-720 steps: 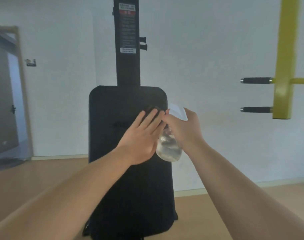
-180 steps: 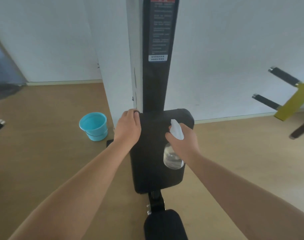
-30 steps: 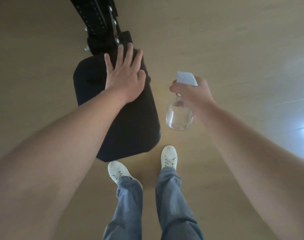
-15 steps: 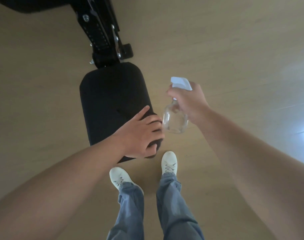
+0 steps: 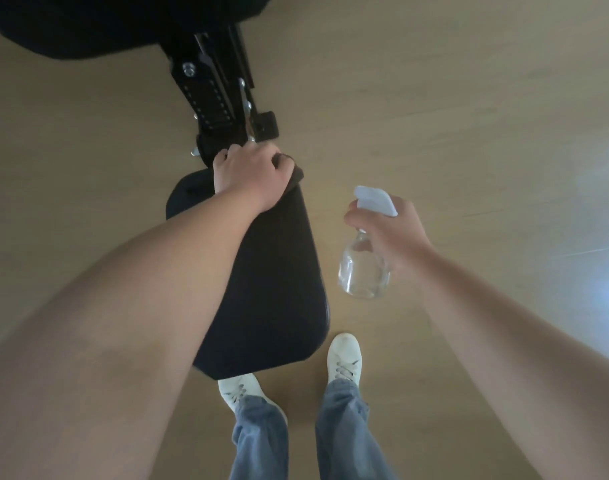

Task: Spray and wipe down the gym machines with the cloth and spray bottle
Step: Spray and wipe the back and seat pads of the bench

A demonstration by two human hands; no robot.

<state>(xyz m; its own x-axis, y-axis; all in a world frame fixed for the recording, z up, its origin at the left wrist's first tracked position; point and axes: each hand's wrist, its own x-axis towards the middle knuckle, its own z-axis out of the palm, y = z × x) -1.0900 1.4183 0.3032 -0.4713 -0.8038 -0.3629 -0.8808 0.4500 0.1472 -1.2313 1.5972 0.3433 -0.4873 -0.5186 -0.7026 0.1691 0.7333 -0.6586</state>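
Left arm stretched far forward, left hand [image 5: 251,174] knuckles up, fingers curled over the cloth [image 5: 295,174], right arm reaching in from the right, right hand [image 5: 391,233] gripping the spray bottle [image 5: 363,271] by its neck

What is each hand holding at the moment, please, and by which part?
The right hand grips the spray bottle by its neck; the left hand clutches a bunched dark cloth on the seat pad.

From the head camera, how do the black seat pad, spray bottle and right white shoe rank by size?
1. black seat pad
2. spray bottle
3. right white shoe
The bottle is nearer the camera, so bottle versus shoe is unsure.
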